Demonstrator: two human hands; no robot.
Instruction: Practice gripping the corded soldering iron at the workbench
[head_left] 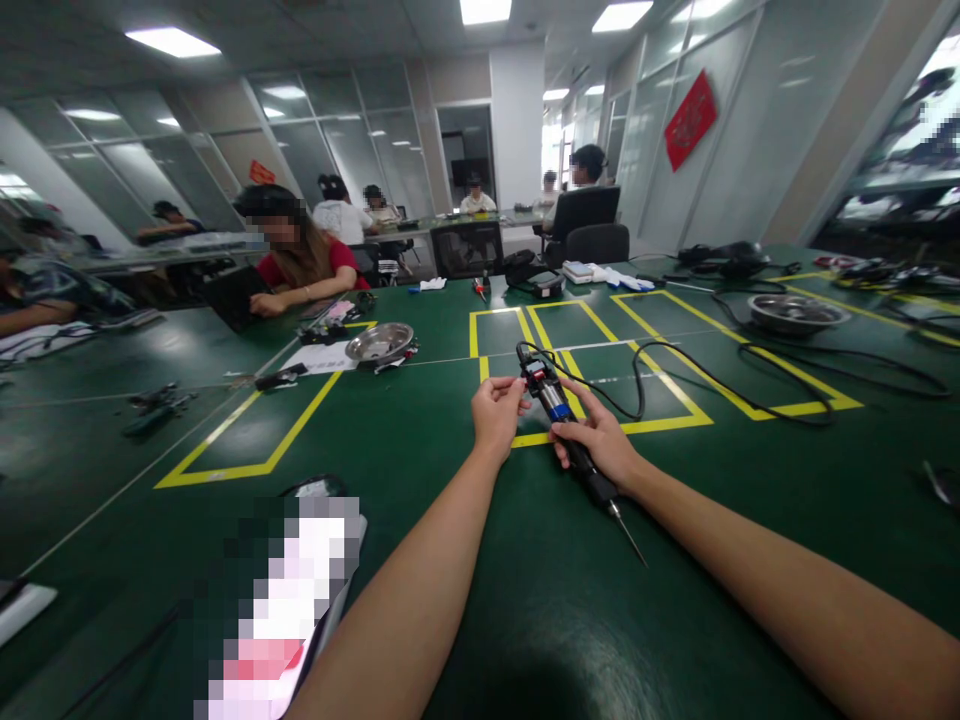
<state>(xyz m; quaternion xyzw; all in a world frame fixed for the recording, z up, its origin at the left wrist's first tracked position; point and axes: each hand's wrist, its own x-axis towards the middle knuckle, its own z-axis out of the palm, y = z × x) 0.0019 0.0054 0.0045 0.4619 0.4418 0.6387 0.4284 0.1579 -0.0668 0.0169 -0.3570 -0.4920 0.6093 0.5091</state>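
Observation:
An electric screwdriver (559, 410), black with a blue band and a metallic section, lies slanted across my right hand (600, 440). My right fingers and thumb are wrapped round its body. Its long thin bit (628, 535) points down toward me and to the right, above the table. At the far, cable end of the tool is my left hand (496, 412), closed with its fingertips pinched against that end, near a small red part. What exactly lies between those fingertips is too small to tell. A black cable (637, 375) runs from this end to the right across the table.
Yellow tape (686, 418) marks rectangles on the green table (420, 440). Metal bowls stand left (380, 343) and right (799, 313). A tablet-like device with a blurred screen (300, 580) is at front left. White gloves (619, 277) lie at the back. Several people sit at tables beyond.

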